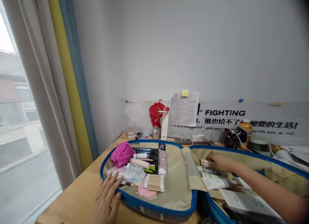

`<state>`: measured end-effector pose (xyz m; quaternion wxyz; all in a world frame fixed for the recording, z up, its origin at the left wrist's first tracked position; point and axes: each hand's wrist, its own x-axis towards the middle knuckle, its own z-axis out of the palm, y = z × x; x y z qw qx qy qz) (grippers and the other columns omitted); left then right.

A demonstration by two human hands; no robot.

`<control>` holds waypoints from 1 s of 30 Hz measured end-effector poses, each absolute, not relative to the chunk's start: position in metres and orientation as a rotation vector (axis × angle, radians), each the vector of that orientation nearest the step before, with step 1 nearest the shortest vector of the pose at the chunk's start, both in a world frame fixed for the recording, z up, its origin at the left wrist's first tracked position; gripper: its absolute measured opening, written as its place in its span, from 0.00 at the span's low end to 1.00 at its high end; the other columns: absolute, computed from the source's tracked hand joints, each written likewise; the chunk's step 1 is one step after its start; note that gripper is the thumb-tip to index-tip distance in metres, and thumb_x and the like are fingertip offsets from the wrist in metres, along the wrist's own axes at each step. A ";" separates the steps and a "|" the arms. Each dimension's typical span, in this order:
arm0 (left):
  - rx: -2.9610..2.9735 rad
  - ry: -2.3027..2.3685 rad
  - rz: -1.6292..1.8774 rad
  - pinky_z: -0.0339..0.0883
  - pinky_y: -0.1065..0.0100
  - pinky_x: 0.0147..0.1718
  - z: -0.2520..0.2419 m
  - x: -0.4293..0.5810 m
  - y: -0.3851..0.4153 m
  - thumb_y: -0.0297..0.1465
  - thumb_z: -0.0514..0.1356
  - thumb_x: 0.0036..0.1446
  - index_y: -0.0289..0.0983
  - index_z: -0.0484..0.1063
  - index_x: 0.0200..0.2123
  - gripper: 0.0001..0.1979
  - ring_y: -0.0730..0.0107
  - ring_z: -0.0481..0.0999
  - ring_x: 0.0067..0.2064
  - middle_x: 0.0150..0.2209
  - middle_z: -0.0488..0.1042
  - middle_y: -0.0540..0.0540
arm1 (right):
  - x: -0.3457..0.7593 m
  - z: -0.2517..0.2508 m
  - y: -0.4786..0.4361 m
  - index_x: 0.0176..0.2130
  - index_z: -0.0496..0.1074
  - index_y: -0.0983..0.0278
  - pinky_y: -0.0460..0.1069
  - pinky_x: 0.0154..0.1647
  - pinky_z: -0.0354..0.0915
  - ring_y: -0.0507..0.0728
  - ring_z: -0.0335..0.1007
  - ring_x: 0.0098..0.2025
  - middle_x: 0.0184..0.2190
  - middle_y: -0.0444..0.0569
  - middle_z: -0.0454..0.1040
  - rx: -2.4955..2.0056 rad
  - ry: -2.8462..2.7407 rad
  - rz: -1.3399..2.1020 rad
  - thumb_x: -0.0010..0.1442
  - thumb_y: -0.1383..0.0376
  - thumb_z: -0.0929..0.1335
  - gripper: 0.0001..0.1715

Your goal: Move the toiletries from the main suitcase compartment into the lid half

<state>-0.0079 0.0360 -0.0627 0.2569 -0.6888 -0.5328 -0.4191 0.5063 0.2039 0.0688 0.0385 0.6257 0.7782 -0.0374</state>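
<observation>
My left hand point(108, 195) rests with fingers spread on the near left rim of an open case with blue edging point(180, 214). Its fingertips touch a white packet point(127, 175). Beside it lie a magenta mesh bath puff point(122, 154), a clear bottle with a white cap point(134, 168), a bundle of cotton swabs point(154, 182) and a pink round puff point(146, 193). In the case's right half, my right hand point(219, 161) has its fingers closed on the end of a small white and orange box point(206, 163). A white tube point(216, 183) lies just below that hand.
The case lies on a wooden table point(65, 198). Behind it stand a white desk lamp point(164, 125), a small glass jar point(155, 132), a power strip point(196, 138) with cables and a yellow bottle point(245, 133). A curtain point(58, 72) and window are at the left.
</observation>
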 end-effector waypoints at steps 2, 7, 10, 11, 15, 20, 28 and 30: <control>-1.877 -1.467 -1.127 0.56 0.51 0.69 -0.064 -0.009 0.036 0.33 0.53 0.68 0.49 0.69 0.64 0.23 0.59 0.67 0.68 0.64 0.73 0.48 | 0.513 0.079 0.202 0.35 0.73 0.63 0.52 0.47 0.70 0.53 0.72 0.39 0.37 0.46 0.76 1.961 2.404 -0.175 0.66 0.58 0.70 0.11; -1.880 -1.451 -1.160 0.55 0.52 0.70 -0.063 -0.006 0.035 0.32 0.53 0.68 0.50 0.70 0.64 0.23 0.60 0.67 0.68 0.65 0.72 0.49 | 0.511 0.127 0.192 0.38 0.74 0.62 0.51 0.40 0.67 0.58 0.75 0.38 0.36 0.53 0.79 2.010 2.603 -0.329 0.66 0.58 0.62 0.15; -1.883 -1.463 -1.179 0.55 0.51 0.70 -0.062 -0.005 0.035 0.33 0.53 0.68 0.50 0.69 0.64 0.23 0.59 0.67 0.68 0.65 0.71 0.49 | 0.475 0.150 0.184 0.43 0.75 0.62 0.51 0.44 0.67 0.60 0.76 0.42 0.41 0.53 0.80 1.874 2.744 -0.421 0.64 0.56 0.61 0.19; -1.884 -1.468 -1.182 0.55 0.51 0.70 -0.061 -0.005 0.035 0.33 0.53 0.68 0.50 0.69 0.64 0.23 0.59 0.67 0.68 0.65 0.71 0.49 | 0.457 0.154 0.182 0.44 0.75 0.61 0.51 0.46 0.67 0.60 0.75 0.44 0.43 0.52 0.80 1.798 2.780 -0.445 0.62 0.55 0.62 0.19; -1.881 -1.447 -1.170 0.55 0.52 0.70 -0.060 -0.005 0.034 0.33 0.53 0.68 0.49 0.69 0.64 0.23 0.59 0.67 0.68 0.65 0.72 0.48 | 0.379 0.150 0.177 0.44 0.77 0.60 0.52 0.51 0.67 0.59 0.73 0.47 0.47 0.50 0.79 1.563 2.813 -0.416 0.59 0.59 0.69 0.14; -1.851 -1.405 -1.118 0.57 0.56 0.68 -0.055 -0.003 0.033 0.32 0.53 0.68 0.47 0.69 0.64 0.22 0.62 0.66 0.68 0.64 0.73 0.48 | 0.309 0.122 0.177 0.43 0.75 0.64 0.57 0.52 0.70 0.56 0.73 0.47 0.46 0.49 0.76 1.440 2.627 -0.303 0.65 0.56 0.71 0.14; -1.842 -1.395 -1.102 0.54 0.59 0.69 -0.052 -0.001 0.033 0.32 0.52 0.69 0.46 0.68 0.64 0.22 0.64 0.64 0.69 0.64 0.73 0.49 | 0.283 0.105 0.168 0.50 0.74 0.64 0.57 0.52 0.72 0.57 0.74 0.49 0.49 0.50 0.76 1.342 2.486 -0.317 0.67 0.56 0.70 0.17; -1.853 -1.392 -1.102 0.52 0.60 0.69 -0.053 -0.001 0.032 0.32 0.53 0.69 0.46 0.68 0.64 0.22 0.64 0.63 0.70 0.64 0.73 0.49 | 0.283 0.104 0.165 0.51 0.74 0.64 0.58 0.53 0.72 0.57 0.73 0.50 0.50 0.50 0.75 1.358 2.492 -0.317 0.67 0.56 0.70 0.18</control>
